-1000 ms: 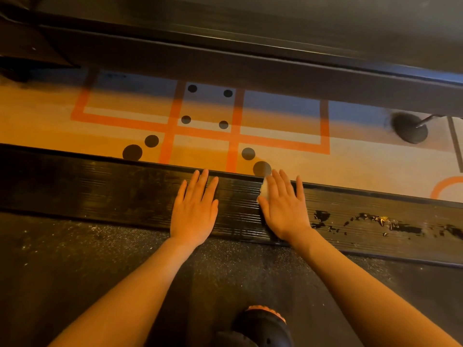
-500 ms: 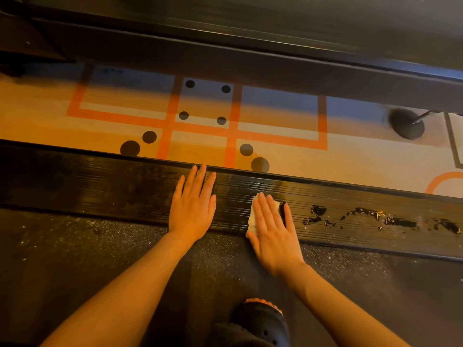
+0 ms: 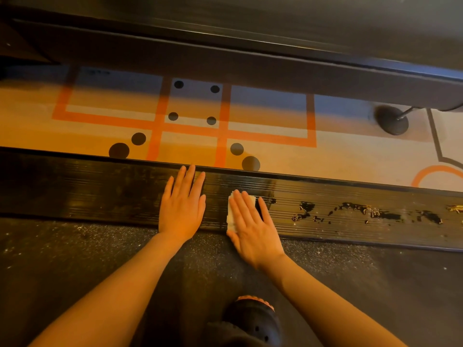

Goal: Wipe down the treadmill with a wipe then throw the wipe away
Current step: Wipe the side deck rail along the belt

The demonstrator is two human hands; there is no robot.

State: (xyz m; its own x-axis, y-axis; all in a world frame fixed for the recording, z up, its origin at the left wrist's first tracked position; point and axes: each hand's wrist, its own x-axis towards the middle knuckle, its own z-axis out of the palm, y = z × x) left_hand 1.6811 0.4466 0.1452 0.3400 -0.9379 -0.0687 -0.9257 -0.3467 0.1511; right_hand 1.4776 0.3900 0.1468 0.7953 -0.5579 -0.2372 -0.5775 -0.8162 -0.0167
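The treadmill's black ribbed side rail (image 3: pixel 87 194) crosses the view, with the dark speckled belt (image 3: pixel 62 266) below it. My right hand (image 3: pixel 253 229) lies flat with straight fingers and presses a small white wipe (image 3: pixel 231 214) onto the rail; most of the wipe is hidden under the palm. Just left of it, my left hand (image 3: pixel 183 206) rests flat and open on the rail, fingertips at its far edge. Worn, flaking patches (image 3: pixel 363 212) mark the rail to the right of the wipe.
Beyond the rail lies a pale floor with orange lines and black dots (image 3: pixel 193 121). A dark machine frame (image 3: pixel 250 58) runs across the top, with a round black foot (image 3: pixel 392 120) at the right. A black shoe (image 3: pixel 253 321) stands on the belt below my arms.
My right hand has slid the wipe back from the rail's far edge toward the belt side. The left hand has stayed in place on the rail.
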